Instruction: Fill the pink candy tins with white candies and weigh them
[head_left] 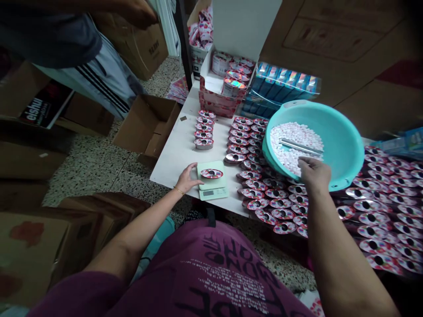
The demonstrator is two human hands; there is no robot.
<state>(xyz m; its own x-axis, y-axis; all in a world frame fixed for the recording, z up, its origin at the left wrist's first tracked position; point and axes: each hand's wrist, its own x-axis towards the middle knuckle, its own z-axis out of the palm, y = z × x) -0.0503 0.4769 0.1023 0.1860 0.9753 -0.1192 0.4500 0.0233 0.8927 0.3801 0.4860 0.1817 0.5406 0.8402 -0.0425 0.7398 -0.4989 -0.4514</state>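
Observation:
My left hand [188, 179] is open, thumb and fingers spread at the left side of a pale green digital scale [213, 193]. On the scale stands a small oval printed box [216, 174] with a dark round hole in its top. Over the near rim of a turquoise basin [343, 132], my right hand [315, 174] has its fingers drawn together in a pinch; what they hold, if anything, is hidden. Inside the basin lie many small whitish pieces like candies [294, 132], with a shiny metal tube [300, 146] resting on them.
A short column of oval boxes [204, 134] stands left of many tightly packed oval boxes [280, 213]. Behind are an open carton [228, 94] of packed boxes and blue packages [280, 86]. An open cardboard box [148, 127] sits left of the table; another person [76, 57] stands beyond.

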